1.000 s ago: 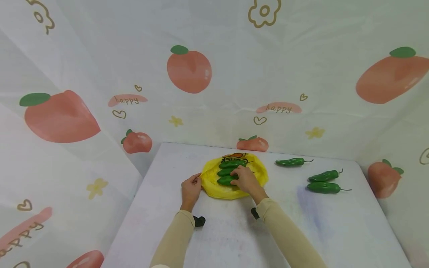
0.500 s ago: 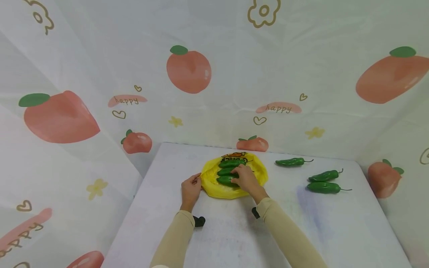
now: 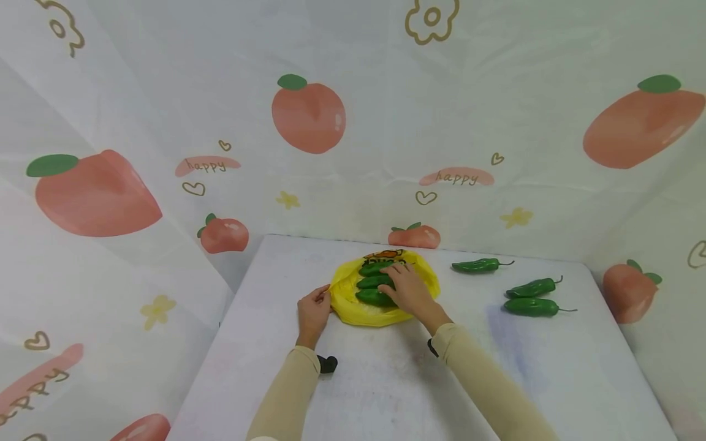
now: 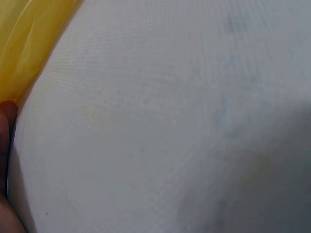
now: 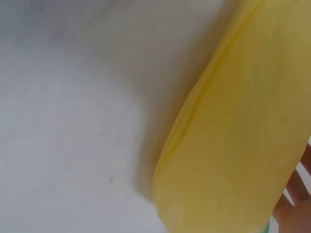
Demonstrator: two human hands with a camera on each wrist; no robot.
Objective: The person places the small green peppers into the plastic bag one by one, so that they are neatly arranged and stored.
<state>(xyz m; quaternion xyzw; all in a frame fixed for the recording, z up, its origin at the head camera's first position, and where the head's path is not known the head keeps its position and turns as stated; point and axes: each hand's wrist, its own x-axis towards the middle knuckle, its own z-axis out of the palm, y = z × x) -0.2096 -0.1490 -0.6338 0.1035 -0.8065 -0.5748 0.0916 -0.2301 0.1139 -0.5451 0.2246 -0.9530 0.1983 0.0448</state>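
A yellow plastic bag (image 3: 353, 313) with its mouth spread wide lies near the table's back edge. Three green peppers rest inside it in a row: a far pepper (image 3: 372, 268), a middle pepper (image 3: 372, 282) and a near pepper (image 3: 374, 297). My left hand (image 3: 314, 315) pinches the bag's left rim. Over the bag's right side, my right hand (image 3: 413, 293) spreads its fingers above the stem ends of the peppers, hiding those ends. In the right wrist view, the yellow bag wall (image 5: 238, 145) covers much of the picture, with fingers (image 5: 297, 187) visible past it.
On the white table (image 3: 375, 392), right of the bag, lie three more green peppers: one at the back (image 3: 477, 265) and a pair side by side, the upper one (image 3: 531, 288) and the lower one (image 3: 531, 307). A fruit-printed curtain (image 3: 358, 196) rises behind the table.
My right hand has let go of the near pepper, its fingers have spread, and the wrist has shifted slightly right. The left hand stays at the bag's rim.
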